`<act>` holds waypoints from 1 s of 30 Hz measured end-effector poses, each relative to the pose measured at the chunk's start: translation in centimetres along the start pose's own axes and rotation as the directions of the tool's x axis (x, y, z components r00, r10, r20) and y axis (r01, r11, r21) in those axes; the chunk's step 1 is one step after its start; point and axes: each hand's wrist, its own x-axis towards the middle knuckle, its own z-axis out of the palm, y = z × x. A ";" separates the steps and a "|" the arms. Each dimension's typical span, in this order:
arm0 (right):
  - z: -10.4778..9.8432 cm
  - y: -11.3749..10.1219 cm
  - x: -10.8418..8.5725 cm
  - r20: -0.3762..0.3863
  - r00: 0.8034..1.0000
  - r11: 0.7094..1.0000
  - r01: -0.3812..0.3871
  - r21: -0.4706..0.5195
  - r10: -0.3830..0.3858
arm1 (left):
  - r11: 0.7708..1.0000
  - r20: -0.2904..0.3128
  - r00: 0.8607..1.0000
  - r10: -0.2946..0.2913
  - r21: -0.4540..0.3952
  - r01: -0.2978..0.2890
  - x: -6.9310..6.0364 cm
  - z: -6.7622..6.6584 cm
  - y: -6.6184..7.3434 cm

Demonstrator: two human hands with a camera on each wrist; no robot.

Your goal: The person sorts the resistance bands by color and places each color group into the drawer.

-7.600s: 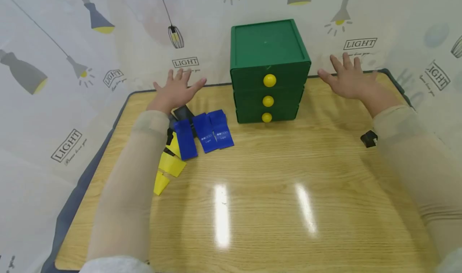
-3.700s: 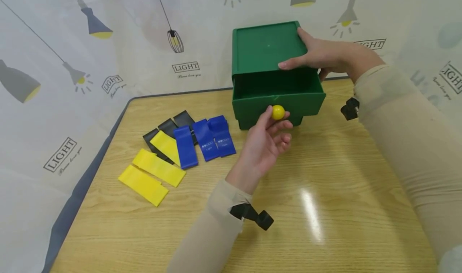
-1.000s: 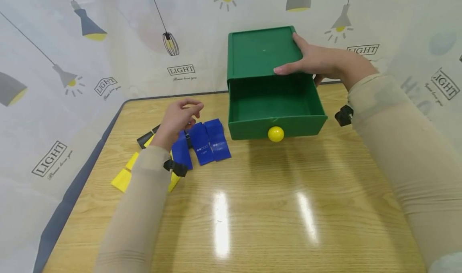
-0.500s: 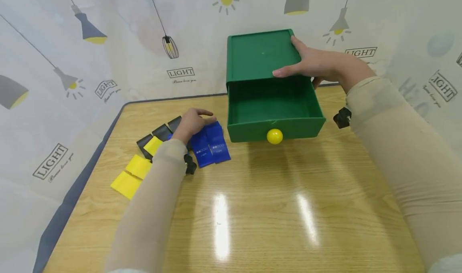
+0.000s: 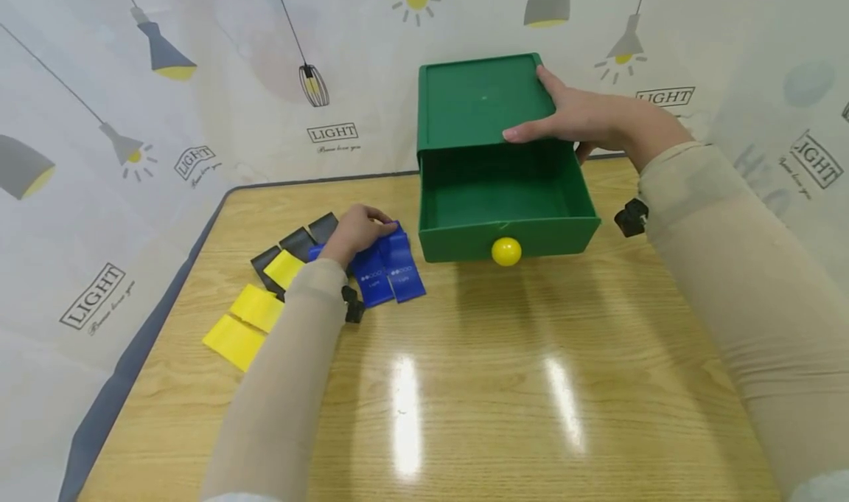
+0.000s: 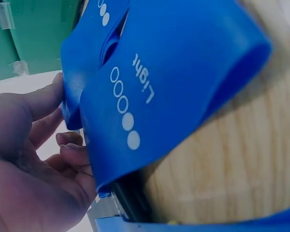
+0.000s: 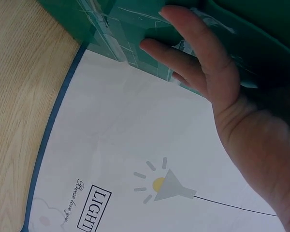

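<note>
My left hand [image 5: 358, 231] is at the far end of the blue bands; its thumb and a finger pinch the end of the rightmost blue band [image 5: 406, 270]. In the left wrist view that band [image 6: 77, 67] lies at the fingertips, beside another blue band [image 6: 150, 82] marked "Light". A third blue band is mostly hidden under the hand. My right hand [image 5: 590, 119] rests on the right side of the green cabinet [image 5: 480, 100], thumb on top. The right wrist view shows fairly straight fingers [image 7: 203, 58] against its side. The cabinet's top drawer [image 5: 458, 244] is pulled out, nothing visible inside.
Several yellow bands [image 5: 235, 340] and black bands [image 5: 298, 244] lie on the wooden table [image 5: 497, 399], left of the blue ones and partly under my left forearm. A yellow knob [image 5: 506, 251] sticks out from the drawer front. A lamp-patterned sheet [image 5: 371, 60] stands behind.
The top drawer, shut at first, was pulled out by my left hand. That hand then left the knob, moved left and took the blue band's end. My right hand came onto the cabinet.
</note>
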 end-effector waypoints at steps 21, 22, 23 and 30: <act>-0.1 0.0 -0.1 -0.004 1.000 1.000 0.007 0.004 -0.007 | 0.976 0.003 0.979 0.203 -0.079 -0.203 -2.7 -2.6 0.3; -0.1 0.0 -0.1 -0.005 1.000 1.000 0.008 0.004 -0.008 | 0.975 0.010 0.978 0.210 -0.071 -0.209 -2.7 -2.5 0.1; -0.1 0.1 -0.1 -0.004 1.000 1.000 0.008 0.003 -0.008 | 0.975 0.013 0.977 0.213 -0.066 -0.212 -2.7 -2.4 0.0; -0.1 0.0 -0.1 0.002 1.000 1.000 0.011 0.001 -0.011 | 0.979 -0.029 0.982 0.185 -0.082 -0.187 -3.0 -2.3 -0.3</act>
